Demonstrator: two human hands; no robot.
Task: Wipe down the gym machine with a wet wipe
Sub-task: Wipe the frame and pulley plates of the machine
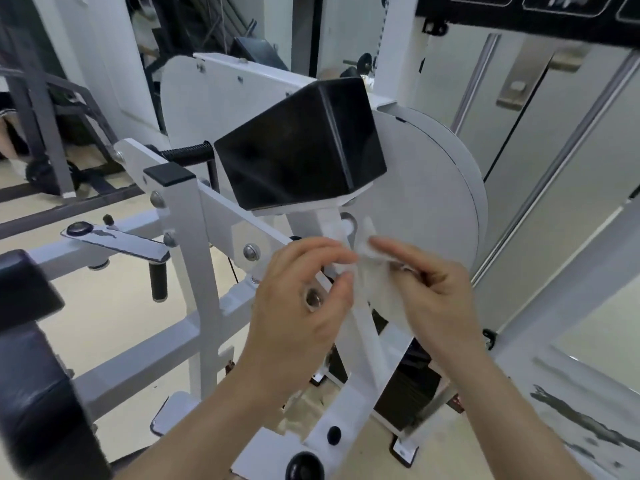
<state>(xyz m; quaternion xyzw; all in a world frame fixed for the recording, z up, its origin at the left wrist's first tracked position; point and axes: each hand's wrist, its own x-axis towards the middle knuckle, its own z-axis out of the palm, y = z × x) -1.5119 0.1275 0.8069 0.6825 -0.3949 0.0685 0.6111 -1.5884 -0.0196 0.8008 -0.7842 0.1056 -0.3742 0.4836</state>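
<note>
A white gym machine (194, 216) with a black angled pad (301, 147) and a large white round cover (433, 188) fills the view. Just below the pad, both hands hold a small white wet wipe (369, 263) in front of the machine's frame. My left hand (304, 299) pinches the wipe's left edge with thumb and fingertips and wears a ring. My right hand (429, 289) grips the wipe's right side with its fingers curled round it. The wipe hangs crumpled between them, blurred, and I cannot tell whether it touches the metal.
A black seat cushion (31, 358) sits at the lower left. A black-handled adjustment lever (117, 240) juts out left of the frame. The weight stack (412, 393) stands low behind the hands. Mirrors and other equipment lie behind. The floor is beige.
</note>
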